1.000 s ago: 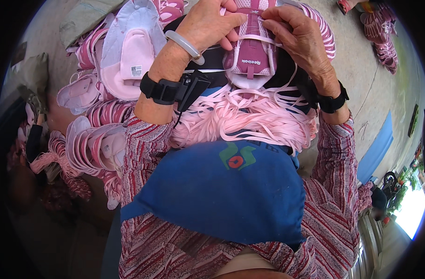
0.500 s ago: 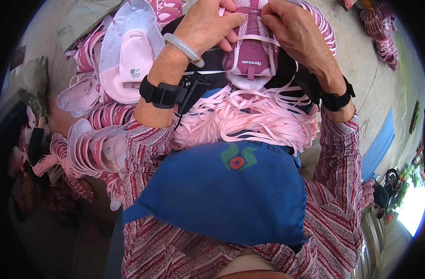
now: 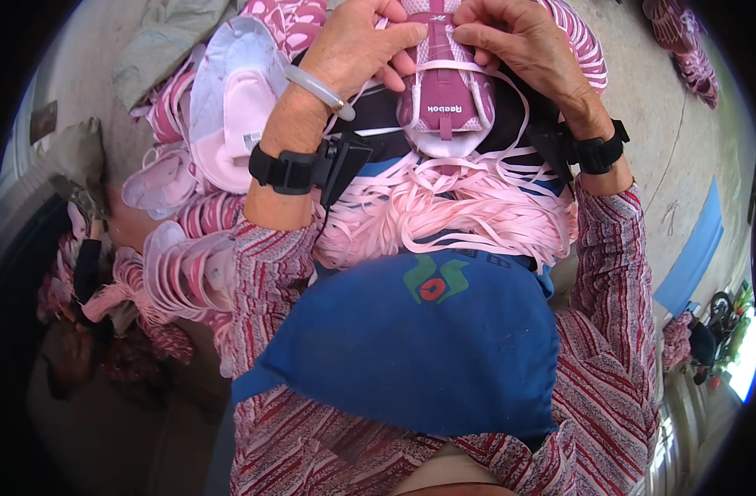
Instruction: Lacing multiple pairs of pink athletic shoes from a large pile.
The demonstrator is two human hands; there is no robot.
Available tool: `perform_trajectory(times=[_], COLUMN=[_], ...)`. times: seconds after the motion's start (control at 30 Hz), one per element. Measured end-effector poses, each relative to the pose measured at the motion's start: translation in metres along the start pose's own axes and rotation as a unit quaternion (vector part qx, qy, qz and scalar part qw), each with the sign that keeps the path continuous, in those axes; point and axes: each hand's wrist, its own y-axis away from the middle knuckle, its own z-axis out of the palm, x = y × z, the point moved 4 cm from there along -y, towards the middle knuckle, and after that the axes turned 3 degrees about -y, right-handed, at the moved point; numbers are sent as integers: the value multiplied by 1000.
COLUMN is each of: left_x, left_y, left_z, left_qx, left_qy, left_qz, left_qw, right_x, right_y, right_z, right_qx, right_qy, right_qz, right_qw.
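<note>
A pink and maroon shoe upper (image 3: 445,99) lies at the top centre, its toe toward me. One pale pink shoelace (image 3: 456,65) crosses its tongue, and a loose length curves down on the right. My left hand (image 3: 363,48) is closed on the left edge of the upper, thumb on top and fingers bent beside it. On the other edge my right hand (image 3: 522,45) pinches thumb and forefinger together near the eyelets, apparently on the lace; the fingertips partly hide it. A heap of loose pink laces (image 3: 444,202) lies between the upper and my blue apron (image 3: 419,347).
Stacked pink uppers (image 3: 192,269) and others with pale linings (image 3: 237,107) stand on the left. More uppers (image 3: 578,50) lie beyond my right hand, and a bundle (image 3: 684,50) at the far right. A blue sheet (image 3: 692,244) lies on the concrete floor.
The whole view has shifted a little. My hands stay at the two sides of the upper, and the right fingers have shifted slightly. The loose lace on the right now bows out wider.
</note>
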Motion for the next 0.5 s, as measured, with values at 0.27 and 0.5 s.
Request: perform_trajectory(times=[0.27, 0.5], left_x=[-5, -11], left_y=[-9, -12], left_z=[-3, -2], left_qx=[-3, -12], left_qy=[21, 68], left_qz=[67, 38], left_qw=[998, 997], right_x=[15, 20], right_y=[-6, -5], right_z=[-5, -5], right_qx=[1, 13], right_qy=[-4, -41], right_qz=[-102, -76], right_qw=[995, 996])
